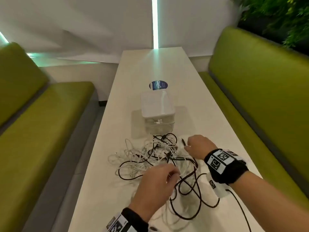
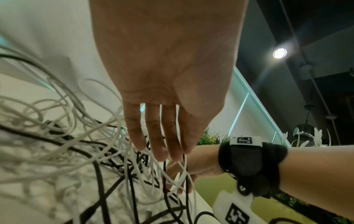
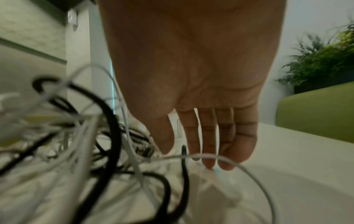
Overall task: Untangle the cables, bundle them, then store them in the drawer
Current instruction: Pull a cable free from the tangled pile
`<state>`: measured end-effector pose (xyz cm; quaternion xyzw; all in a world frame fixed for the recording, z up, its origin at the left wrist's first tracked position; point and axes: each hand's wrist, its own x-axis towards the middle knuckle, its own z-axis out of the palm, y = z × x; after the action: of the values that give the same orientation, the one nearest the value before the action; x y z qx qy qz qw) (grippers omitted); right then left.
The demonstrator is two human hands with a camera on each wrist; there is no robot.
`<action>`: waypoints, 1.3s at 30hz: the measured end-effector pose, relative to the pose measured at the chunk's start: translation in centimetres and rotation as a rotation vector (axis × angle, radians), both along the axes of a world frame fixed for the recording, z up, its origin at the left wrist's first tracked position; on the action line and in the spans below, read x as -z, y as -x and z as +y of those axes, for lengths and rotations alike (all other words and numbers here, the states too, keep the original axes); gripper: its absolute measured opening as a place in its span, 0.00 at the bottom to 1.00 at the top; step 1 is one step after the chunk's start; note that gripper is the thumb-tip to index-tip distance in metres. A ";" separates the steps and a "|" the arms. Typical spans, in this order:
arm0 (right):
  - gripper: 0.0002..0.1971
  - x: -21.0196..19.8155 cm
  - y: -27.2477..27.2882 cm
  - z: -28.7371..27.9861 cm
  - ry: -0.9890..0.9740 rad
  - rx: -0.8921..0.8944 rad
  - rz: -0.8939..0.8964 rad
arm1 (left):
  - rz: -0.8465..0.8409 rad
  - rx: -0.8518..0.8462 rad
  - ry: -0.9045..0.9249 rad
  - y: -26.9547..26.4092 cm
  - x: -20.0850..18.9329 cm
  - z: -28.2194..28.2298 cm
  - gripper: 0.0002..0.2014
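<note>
Cables [image 1: 158, 158], white and black, heaped in one loose tangle on the near half of the long white surface [image 1: 200, 101]; loops spilling toward the near edge; one black plug end [image 1: 183, 141] jutting free at the far right of the heap, just beside the right hand.

Left hand [image 1: 155, 185] palm down over the near side of the tangle; fingers [image 2: 153, 136] nearly straight and slightly spread in the left wrist view, tips dipped among white and black strands and touching them; no curl round any strand plainly visible; thumb hidden in the head view.

Right hand [image 1: 199, 146] lowered at the far right edge of the tangle; fingers [image 3: 226, 136] hanging down close together and only lightly bent in the right wrist view, thumb set apart from them; one thin white strand [image 3: 210, 156] crossing just in front of the fingertips, one black strand [image 3: 184, 159] rising between thumb and fingers; actual pinch impossible to tell, blur too heavy.

Small translucent drawer unit [image 1: 157, 113] standing on the same surface just beyond the tangle, lower drawer [image 1: 158, 124] with white cable visible through its front; round blue sticker [image 1: 158, 85] flat on the surface behind it.

Green padded benches [image 1: 260, 91] along both long sides of the surface; leafy plants [image 1: 275, 17] above the right bench; black wristbands with square printed markers [image 1: 220, 160] on both wrists.
</note>
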<state>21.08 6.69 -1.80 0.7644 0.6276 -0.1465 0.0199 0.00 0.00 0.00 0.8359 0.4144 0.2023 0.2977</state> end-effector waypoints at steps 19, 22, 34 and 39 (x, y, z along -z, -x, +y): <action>0.02 -5.9 3.5 -5.6 -0.602 -0.065 0.490 | -0.305 -0.291 0.012 -0.8 -4.4 1.1 0.12; 0.03 -8.0 5.1 -7.2 -0.719 -0.057 0.633 | -0.433 -0.362 0.001 -0.5 -5.4 0.6 0.13; 0.11 -12.7 8.5 -8.4 -0.624 -0.280 0.695 | -0.550 -0.263 0.135 1.8 -7.2 -0.3 0.23; 0.10 -7.8 10.0 -9.7 -0.578 -0.274 0.818 | -0.619 -0.275 0.246 1.9 -5.2 -0.8 0.19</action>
<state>11.10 -3.04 5.95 0.5295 0.6933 -0.2500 -0.4200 -1.93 -0.76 5.25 0.6294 0.4343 0.4327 0.4774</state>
